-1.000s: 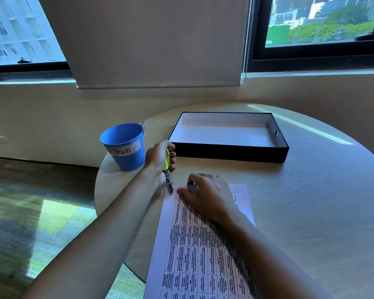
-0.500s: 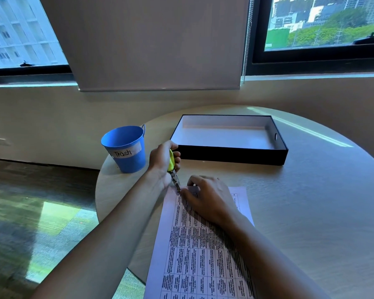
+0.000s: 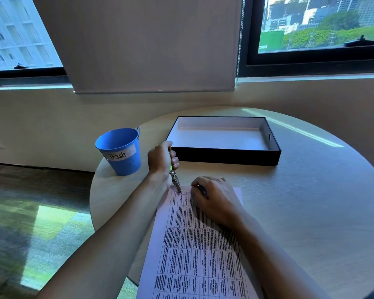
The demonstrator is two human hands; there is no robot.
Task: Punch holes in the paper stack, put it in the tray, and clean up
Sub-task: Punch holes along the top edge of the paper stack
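Note:
A printed paper stack [image 3: 194, 251] lies on the round table [image 3: 311, 212] in front of me. My left hand [image 3: 161, 159] is closed around a hand-held hole punch [image 3: 175, 179] with a yellow-green grip. Its metal jaw sits over the far left corner of the stack. My right hand [image 3: 214, 199] rests on the top of the stack with fingers curled, pressing it flat. A black tray [image 3: 225, 156] with a white inside stands empty behind the paper.
A blue bucket [image 3: 121, 152] labelled "Trash" stands at the table's left edge, close to my left hand. The table edge curves away on the left, with floor below. A wall and windows lie behind the table.
The punch in my left hand has slid rightward and onto the far left corner of the stack. My right hand stays on the paper.

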